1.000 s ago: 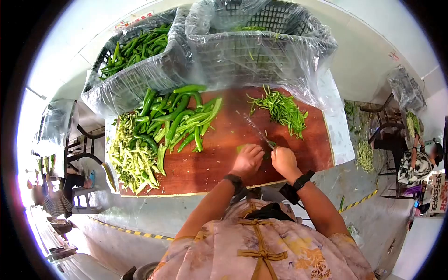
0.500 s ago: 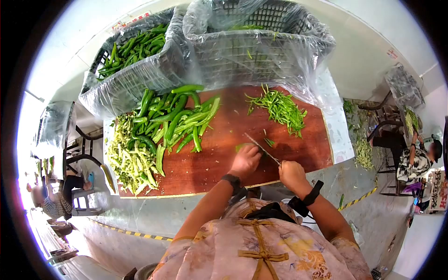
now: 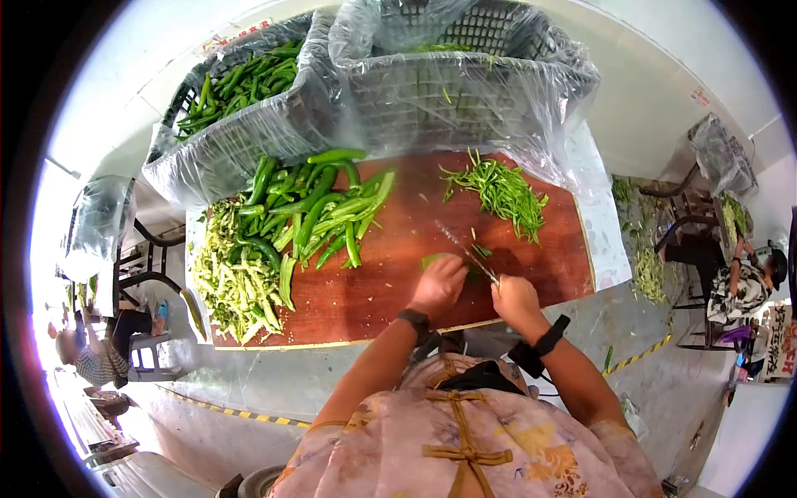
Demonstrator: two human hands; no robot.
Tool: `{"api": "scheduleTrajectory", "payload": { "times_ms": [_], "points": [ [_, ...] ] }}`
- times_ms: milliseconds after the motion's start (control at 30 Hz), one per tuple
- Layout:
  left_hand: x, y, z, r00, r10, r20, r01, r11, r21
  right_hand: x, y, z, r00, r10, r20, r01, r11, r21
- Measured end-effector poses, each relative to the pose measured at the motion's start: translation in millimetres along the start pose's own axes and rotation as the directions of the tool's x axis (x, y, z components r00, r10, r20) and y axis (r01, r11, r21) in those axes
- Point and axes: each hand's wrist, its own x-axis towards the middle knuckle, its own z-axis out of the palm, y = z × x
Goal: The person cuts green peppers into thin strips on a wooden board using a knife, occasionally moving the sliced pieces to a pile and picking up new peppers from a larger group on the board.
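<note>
My right hand (image 3: 516, 300) grips the handle of a knife (image 3: 462, 248), whose thin blade slants up and left over the board. Beside the blade, my left hand (image 3: 441, 282) is curled down on a green pepper (image 3: 431, 260); only a bit of it shows past the fingers. A few small green pieces (image 3: 481, 250) lie just right of the blade. Farther back is a heap of thin green pepper shreds (image 3: 502, 195). To the left lie whole and split green peppers (image 3: 320, 207), with pale pepper cores (image 3: 237, 278) piled at the board's left edge.
The reddish-brown board (image 3: 365, 299) carries all of this. Behind it stand a plastic-lined crate of green peppers (image 3: 249, 87) and a larger lined crate (image 3: 465, 95) with some green bits inside. Other people sit at the far left (image 3: 95, 357) and far right (image 3: 735, 282).
The knife has shifted slightly left along with my right hand, and its blade is a little blurred. My left hand stays nearly in place on the pepper.
</note>
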Motion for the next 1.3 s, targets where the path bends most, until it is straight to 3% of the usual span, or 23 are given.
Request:
{"api": "scheduleTrajectory", "payload": {
  "times_ms": [367,467,633,800,1033,1100,1233,1300],
  "points": [
    [0,-3,1,1.0,0.023,0.014,-0.024,0.999,0.04,-15,-6,-14,0.995,0.018,0.103,-0.015,0.999,-0.034],
    [-1,-1,-2,1.0,0.014,0.023,-0.015,0.999,0.033,-4,-1,2,0.994,-0.04,0.097,0.043,0.999,-0.029],
    [-3,-8,4,1.0,0.023,0.015,-0.022,0.999,-0.035,27,-16,15,0.998,-0.059,-0.022,0.06,0.998,0.02],
    [-1,0,-5,0.998,0.056,-0.021,-0.054,0.996,0.076,26,-6,12,0.993,-0.029,-0.114,0.032,0.999,0.031],
    [-1,0,-3,1.0,0.001,0.023,-0.002,0.997,0.072,-21,3,-6,0.999,0.036,0.025,-0.034,0.997,-0.063],
    [0,-3,-1,0.993,-0.115,0.04,0.113,0.992,0.054,-25,3,-5,0.999,0.035,0.028,-0.033,0.997,-0.071],
    [1,-3,0,0.99,-0.118,0.074,0.116,0.993,0.031,-30,4,-8,1.0,-0.024,0.016,0.025,0.998,-0.064],
    [2,-3,0,0.998,-0.062,0.008,0.062,0.998,0.007,-30,4,-9,1.0,-0.017,0.018,0.018,0.998,-0.065]
  ]
}}
